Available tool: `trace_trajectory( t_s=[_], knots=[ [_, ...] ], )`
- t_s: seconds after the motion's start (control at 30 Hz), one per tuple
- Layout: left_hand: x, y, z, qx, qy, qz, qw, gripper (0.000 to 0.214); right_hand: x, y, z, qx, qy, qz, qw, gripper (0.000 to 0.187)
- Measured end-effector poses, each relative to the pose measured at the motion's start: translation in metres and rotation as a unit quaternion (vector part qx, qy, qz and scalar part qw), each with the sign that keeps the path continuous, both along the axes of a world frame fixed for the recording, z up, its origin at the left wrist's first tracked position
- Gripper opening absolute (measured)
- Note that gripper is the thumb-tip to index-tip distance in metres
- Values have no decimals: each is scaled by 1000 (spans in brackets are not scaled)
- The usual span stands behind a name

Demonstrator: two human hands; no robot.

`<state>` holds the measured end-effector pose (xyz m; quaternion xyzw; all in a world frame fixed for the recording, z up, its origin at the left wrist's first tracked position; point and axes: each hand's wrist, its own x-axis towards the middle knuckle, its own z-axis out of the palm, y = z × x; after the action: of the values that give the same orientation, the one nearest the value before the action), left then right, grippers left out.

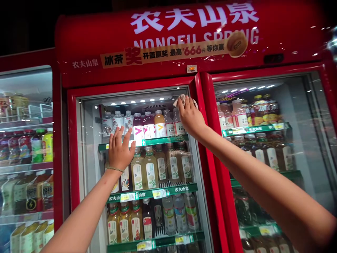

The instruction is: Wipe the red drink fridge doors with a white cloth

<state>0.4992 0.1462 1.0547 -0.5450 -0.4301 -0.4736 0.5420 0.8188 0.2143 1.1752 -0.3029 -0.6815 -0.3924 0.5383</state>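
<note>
W/ your L hand (121,149) spread bare by the glass door (90,154) & your R hand (191,116) gripping the cloth (181,99) near its top R corner, you should prob press flat & rub slow, right to the edge.

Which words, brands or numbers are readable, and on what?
"农夫山泉", large and small: red header
"NONGFU SPRING", partly covered: same header
"冰茶 奖 开盖赢奖 最高¥666元 等你赢": promotional strip
"农夫山泉": shelf edge
"C100": bottles
Price tags, most labels: too small or blurred
</note>
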Motion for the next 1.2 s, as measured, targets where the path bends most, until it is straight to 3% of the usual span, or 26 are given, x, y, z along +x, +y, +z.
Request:
trace_trajectory(
  t_s=[0.07, 0.23, 0.43, 0.63, 0.83, 1.03, 1.2],
  knots=[
    [-1, 0, 0, 2, 4, 1, 1000, 54, -1, -3, -4, -9, -6, -19, 1000, 64],
    [-2, 1, -1, 5, 11, -1, 1000, 54, -6, -9, 7, -20, 3, -73, 997, 64],
    [-2, 1, 0, 6, 7, 0, 1000, 54, 1, -4, -21, 5, -20, -83, 996, 63],
    [-2, 1, 0, 13, 9, 7, 1000, 54, -9, -7, 4, -9, 22, -65, 998, 59],
    [-2, 2, 0, 32, 22, 17, 999, 51, -5, -4, -29, 30, -6, -25, 999, 56],
    [-2, 2, -1, 39, 26, 17, 999, 55, -31, 6, -12, 43, 45, -4, 998, 58],
    [-2, 3, -1, 40, 31, 14, 999, 54, -26, 5, -32, 50, -31, -20, 998, 53]
  ],
)
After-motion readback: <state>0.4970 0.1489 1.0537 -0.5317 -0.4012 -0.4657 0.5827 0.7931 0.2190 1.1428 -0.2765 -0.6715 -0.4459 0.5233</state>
